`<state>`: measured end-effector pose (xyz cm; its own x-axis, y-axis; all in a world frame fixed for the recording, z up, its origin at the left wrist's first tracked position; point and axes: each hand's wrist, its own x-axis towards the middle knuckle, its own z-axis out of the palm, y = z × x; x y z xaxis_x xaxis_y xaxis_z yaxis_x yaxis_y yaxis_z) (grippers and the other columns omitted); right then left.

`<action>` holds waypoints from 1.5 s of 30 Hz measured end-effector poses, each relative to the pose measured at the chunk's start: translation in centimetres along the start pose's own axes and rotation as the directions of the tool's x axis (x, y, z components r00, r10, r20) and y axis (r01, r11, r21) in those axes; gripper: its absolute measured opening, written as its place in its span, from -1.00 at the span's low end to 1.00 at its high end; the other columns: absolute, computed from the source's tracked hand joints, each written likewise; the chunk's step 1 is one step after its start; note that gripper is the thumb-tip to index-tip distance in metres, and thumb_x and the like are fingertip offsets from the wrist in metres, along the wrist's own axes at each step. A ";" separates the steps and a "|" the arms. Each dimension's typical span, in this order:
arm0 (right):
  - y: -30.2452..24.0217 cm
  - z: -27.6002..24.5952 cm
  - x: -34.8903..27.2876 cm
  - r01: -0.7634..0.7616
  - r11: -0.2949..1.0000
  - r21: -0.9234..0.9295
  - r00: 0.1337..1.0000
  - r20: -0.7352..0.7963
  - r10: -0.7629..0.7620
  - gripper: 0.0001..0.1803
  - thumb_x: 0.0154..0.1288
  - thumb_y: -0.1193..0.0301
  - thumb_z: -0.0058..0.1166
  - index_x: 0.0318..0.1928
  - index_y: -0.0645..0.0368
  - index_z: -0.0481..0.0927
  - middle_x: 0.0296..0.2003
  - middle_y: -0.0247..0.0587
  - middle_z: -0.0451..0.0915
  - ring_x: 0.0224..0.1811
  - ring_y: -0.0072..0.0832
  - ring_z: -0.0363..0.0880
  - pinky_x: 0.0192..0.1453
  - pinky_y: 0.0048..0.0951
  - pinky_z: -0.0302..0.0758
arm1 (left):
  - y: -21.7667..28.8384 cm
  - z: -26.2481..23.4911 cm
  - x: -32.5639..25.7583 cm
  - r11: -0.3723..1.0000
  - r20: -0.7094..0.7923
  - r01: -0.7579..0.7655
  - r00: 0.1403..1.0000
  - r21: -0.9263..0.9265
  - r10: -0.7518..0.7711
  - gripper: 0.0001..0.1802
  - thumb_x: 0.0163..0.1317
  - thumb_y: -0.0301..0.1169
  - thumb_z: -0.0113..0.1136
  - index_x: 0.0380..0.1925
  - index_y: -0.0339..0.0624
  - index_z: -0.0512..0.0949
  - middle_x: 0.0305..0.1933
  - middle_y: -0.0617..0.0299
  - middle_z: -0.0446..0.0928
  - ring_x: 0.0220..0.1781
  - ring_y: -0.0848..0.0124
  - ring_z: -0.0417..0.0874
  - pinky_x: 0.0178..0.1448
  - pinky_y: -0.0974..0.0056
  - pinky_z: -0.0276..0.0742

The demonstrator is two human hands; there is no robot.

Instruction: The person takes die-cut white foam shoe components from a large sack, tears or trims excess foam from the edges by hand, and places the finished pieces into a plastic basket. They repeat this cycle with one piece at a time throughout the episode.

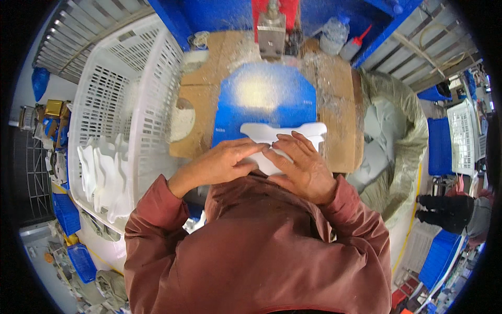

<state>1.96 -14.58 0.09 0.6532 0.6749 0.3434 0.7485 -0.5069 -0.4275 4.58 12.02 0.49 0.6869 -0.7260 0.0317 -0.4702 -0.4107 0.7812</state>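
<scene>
A white, smooth plastic part [258,131] with a wavy upper edge lies at the near edge of a blue board [298,94], close to my body. From the left, my left hand [225,163] reaches over it, index finger stretched and thumb apart. Spread fingers of my right hand [302,167] rest across the part's right half. The fingertips of both hands meet near its middle. What lies beneath the fingers is hidden.
A white perforated crate [137,125] with several similar white parts [107,175] stands left. Ahead is a metal machine block [272,34]. To the right, a lined bag [402,141] holds grey-white pieces; bottles [334,35] stand behind. A person [455,212] is at far right.
</scene>
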 end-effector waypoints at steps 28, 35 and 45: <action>6.4 2.8 1.3 -0.084 0.993 -0.079 0.986 0.140 0.094 -0.43 0.13 0.31 0.41 0.15 0.22 0.58 0.00 -0.12 0.51 0.00 -0.18 0.57 0.07 -0.13 0.54 | -8.2 4.4 0.9 0.913 -0.508 0.352 0.836 0.206 -0.208 -0.73 0.26 -0.42 0.43 -0.03 -0.18 0.76 -0.13 0.14 0.62 -0.16 0.14 0.69 -0.10 0.12 0.64; 7.4 3.4 1.9 -0.102 0.993 -0.068 0.981 0.159 0.111 -0.46 0.16 0.30 0.40 0.14 0.20 0.59 -0.04 -0.14 0.48 -0.02 -0.20 0.56 0.08 -0.14 0.53 | -9.6 4.8 2.1 0.883 -0.550 0.389 0.812 0.263 -0.195 -0.76 0.24 -0.44 0.44 -0.09 -0.20 0.77 -0.17 0.16 0.63 -0.17 0.16 0.70 -0.11 0.14 0.65; 8.3 4.5 1.8 -0.129 0.990 -0.052 0.973 0.188 0.136 -0.48 0.17 0.28 0.38 0.13 0.18 0.60 -0.06 -0.17 0.47 -0.02 -0.19 0.56 0.08 -0.13 0.52 | -11.0 5.8 2.5 0.857 -0.557 0.424 0.804 0.293 -0.207 -0.79 0.27 -0.43 0.42 -0.11 -0.23 0.78 -0.27 0.11 0.66 -0.24 0.16 0.72 -0.16 0.13 0.64</action>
<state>8.84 -15.12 -6.62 0.7158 0.6882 0.1187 0.6632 -0.6168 -0.4239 8.22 11.52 -11.60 0.9586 -0.1912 0.2111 -0.2740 -0.8211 0.5007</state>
